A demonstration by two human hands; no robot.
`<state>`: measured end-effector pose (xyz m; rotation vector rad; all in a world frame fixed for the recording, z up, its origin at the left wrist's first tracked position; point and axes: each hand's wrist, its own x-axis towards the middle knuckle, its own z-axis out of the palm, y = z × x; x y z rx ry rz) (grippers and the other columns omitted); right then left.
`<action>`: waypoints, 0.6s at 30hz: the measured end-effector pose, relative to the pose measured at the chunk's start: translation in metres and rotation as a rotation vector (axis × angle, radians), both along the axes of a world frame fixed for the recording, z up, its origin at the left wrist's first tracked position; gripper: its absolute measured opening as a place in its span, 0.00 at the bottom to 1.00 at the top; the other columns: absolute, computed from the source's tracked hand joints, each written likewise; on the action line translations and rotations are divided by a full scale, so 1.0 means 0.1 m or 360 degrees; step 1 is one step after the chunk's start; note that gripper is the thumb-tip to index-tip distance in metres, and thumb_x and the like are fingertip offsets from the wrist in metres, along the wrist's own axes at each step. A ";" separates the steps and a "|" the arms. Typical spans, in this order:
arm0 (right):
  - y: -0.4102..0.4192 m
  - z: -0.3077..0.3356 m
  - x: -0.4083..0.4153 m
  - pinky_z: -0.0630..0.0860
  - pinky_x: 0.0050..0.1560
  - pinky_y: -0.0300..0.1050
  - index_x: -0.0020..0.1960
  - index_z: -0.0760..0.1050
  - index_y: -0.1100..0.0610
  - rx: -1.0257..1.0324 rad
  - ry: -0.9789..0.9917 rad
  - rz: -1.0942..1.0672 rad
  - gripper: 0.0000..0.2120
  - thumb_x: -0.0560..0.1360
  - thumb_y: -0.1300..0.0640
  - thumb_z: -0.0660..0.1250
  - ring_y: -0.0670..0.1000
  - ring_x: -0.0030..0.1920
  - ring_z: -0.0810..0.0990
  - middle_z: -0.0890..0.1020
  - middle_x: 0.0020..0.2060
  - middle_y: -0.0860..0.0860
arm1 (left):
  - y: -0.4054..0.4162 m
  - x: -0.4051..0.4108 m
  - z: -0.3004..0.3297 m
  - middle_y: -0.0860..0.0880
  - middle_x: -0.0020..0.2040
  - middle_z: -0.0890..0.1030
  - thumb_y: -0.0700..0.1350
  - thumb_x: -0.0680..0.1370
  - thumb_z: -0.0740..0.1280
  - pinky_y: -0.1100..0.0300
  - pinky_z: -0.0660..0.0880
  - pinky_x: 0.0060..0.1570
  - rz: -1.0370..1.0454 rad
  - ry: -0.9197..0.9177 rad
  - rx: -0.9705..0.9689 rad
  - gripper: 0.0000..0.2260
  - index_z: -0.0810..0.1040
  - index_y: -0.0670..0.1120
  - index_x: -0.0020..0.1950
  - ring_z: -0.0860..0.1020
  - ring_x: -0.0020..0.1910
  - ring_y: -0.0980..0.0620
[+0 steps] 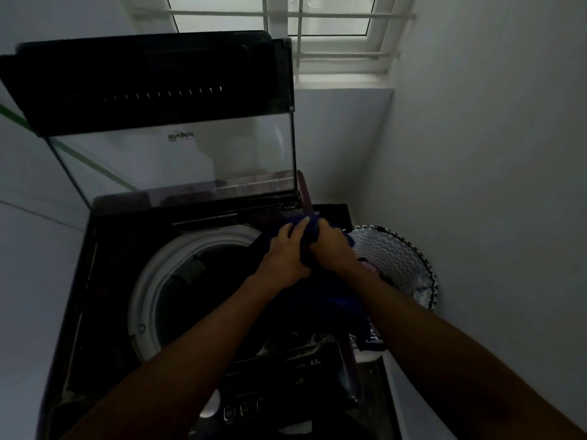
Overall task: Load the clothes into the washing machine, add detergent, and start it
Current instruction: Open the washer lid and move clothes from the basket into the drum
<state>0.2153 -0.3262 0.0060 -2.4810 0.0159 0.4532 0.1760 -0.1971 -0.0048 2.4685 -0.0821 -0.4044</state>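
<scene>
Your left hand (283,255) and right hand (330,247) both clutch a bunched dark blue fabric garment (313,228), held above the right rim of the open top-loading dark washing machine (104,281), beside a zigzag-patterned mesh laundry basket (397,258).

1. Washing machine (104,281) left, lid (152,100) raised at far side.
2. Laundry basket (397,258) just right of it.
3. Both hands (286,255) on a garment (313,230) over the drum's (178,281) right edge.
4. Window (317,23) far, behind.
</scene>
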 end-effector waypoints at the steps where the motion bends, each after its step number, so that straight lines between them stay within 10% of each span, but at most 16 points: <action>1: 0.04 0.06 0.02 0.78 0.50 0.55 0.59 0.69 0.63 0.0049 -0.0008 -0.0001 0.14 0.75 0.61 0.63 0.61 0.50 0.79 0.79 0.52 0.62 | 0.02 -0.01 0.00 0.45 0.78 0.52 0.42 0.65 0.77 0.37 0.67 0.66 0.0015 -0.0041 -0.0038 0.52 0.46 0.61 0.78 0.59 0.74 0.36; 6: 0.41 0.27 -0.04 0.78 0.47 0.50 0.59 0.73 0.64 0.0365 0.0036 0.0231 0.15 0.73 0.66 0.60 0.57 0.48 0.79 0.79 0.48 0.57 | 0.25 -0.09 -0.01 0.40 0.74 0.60 0.38 0.60 0.80 0.44 0.72 0.64 0.0155 -0.0337 -0.0226 0.55 0.52 0.56 0.79 0.67 0.69 0.38; 11: 0.78 0.28 -0.15 0.73 0.34 0.38 0.51 0.74 0.58 0.0424 0.0150 0.0572 0.12 0.69 0.68 0.66 0.53 0.43 0.78 0.78 0.41 0.53 | 0.60 -0.31 -0.09 0.48 0.57 0.77 0.41 0.68 0.76 0.64 0.72 0.43 0.0533 -0.0403 -0.0380 0.31 0.69 0.54 0.67 0.76 0.49 0.55; 18: 1.13 0.17 -0.22 0.72 0.47 0.41 0.64 0.73 0.60 0.0366 0.0297 0.0711 0.24 0.70 0.62 0.74 0.50 0.53 0.75 0.75 0.53 0.51 | 1.40 -0.65 -0.29 0.44 0.42 0.76 0.37 0.73 0.65 0.59 0.68 0.33 0.0582 -0.0486 0.0313 0.08 0.80 0.48 0.47 0.77 0.40 0.45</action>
